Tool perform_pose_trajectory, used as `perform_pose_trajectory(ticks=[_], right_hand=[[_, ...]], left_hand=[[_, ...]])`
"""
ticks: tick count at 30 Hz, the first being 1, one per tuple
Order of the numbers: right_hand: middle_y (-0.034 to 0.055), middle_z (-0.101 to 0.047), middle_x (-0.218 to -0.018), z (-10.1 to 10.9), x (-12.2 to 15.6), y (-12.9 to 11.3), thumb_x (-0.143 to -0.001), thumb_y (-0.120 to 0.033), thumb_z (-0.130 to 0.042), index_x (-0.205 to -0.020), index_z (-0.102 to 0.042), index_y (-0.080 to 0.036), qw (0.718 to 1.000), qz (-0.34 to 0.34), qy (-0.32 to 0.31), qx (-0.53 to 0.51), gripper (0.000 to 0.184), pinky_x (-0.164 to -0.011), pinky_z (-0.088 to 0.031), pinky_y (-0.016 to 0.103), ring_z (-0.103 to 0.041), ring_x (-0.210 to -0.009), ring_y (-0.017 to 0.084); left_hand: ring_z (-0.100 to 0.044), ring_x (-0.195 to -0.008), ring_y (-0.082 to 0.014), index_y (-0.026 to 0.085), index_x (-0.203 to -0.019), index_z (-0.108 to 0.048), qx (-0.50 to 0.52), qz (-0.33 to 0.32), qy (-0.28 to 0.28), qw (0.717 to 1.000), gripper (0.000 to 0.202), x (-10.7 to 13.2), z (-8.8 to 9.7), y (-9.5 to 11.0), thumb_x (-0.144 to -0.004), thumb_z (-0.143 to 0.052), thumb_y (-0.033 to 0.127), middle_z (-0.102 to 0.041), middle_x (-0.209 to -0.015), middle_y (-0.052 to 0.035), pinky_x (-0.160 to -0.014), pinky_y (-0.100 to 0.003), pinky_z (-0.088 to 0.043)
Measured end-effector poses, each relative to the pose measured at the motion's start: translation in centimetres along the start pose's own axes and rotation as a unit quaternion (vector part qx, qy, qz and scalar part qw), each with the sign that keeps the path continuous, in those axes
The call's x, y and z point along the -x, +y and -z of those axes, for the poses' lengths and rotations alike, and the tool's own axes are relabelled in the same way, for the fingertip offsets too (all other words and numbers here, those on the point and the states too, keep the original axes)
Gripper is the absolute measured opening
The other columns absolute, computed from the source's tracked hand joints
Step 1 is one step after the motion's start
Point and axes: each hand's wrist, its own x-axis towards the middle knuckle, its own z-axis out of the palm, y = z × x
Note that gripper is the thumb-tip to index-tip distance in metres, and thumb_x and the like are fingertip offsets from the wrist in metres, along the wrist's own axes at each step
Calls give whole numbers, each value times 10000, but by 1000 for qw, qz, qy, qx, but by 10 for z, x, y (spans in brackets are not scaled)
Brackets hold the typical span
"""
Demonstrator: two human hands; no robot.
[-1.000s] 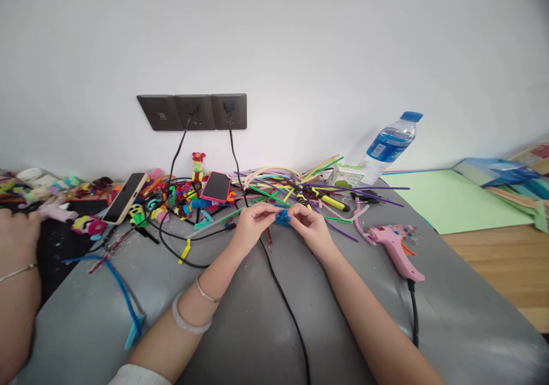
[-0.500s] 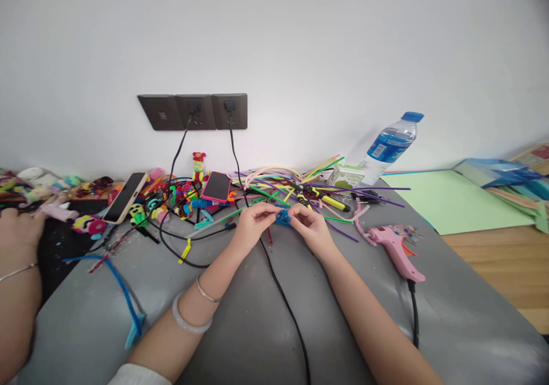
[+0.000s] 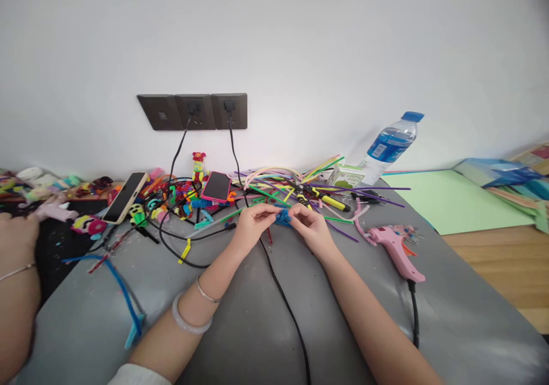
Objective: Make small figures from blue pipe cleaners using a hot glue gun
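Note:
A small blue fuzzy piece of bent pipe cleaner (image 3: 283, 217) is pinched between my two hands above the grey table. My left hand (image 3: 256, 225) grips its left side with thumb and fingertips. From the other side, the fingers of my right hand (image 3: 311, 227) close on it. The fingers partly cover the piece, so its full shape is hidden. Just beyond my hands lie loose pipe cleaners (image 3: 274, 178) in many colours and yellow-and-black pliers (image 3: 332, 199).
A pink glue gun (image 3: 397, 253) lies at the right, its cord trailing forward. A water bottle (image 3: 391, 145) leans against the wall. Black cables (image 3: 281, 288) cross the table. Phones (image 3: 217, 187) and fuzzy figures lie at the left, where another person's hand (image 3: 17, 239) rests.
My hands stay almost still on the blue piece. The other person's hand at the far left has shifted slightly to the left.

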Motion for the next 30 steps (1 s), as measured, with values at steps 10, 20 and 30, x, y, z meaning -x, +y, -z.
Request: perform_pose_trajectory(ticks=[10, 20, 30], right_hand=[[13, -556, -723, 0, 1, 1, -829, -519, -689, -769, -606, -219, 1000, -5, -9, -7, 317, -638, -407, 303, -507, -706, 180], [14, -582, -733, -1, 0, 1, -814, -539, -699, -769, -607, -219, 1000, -6, -7, -10, 336, -648, -425, 305, -522, -702, 179], [27, -629, -775, -1, -1, 0, -820, -532, -703, -743, -586, -220, 1000, 3, -18, -22, 341, -723, -463, 324, -573, -751, 187]], left_hand=[[-729, -809, -206, 171, -883, -785, 7, 27, 4, 1000, 177, 0, -1, 1, -752, -721, 271, -787, -881, -75, -753, -310, -592], [-741, -841, -219, 167, -877, -783, 11, 17, 7, 1000, 183, 0, -1, 0, -747, -722, 280, -790, -886, -82, -808, -339, -598], [-731, -812, -213, 166, -886, -786, 15, 41, 4, 999, 210, 0, -1, -2, -734, -742, 305, -788, -886, -78, -733, -316, -595]])
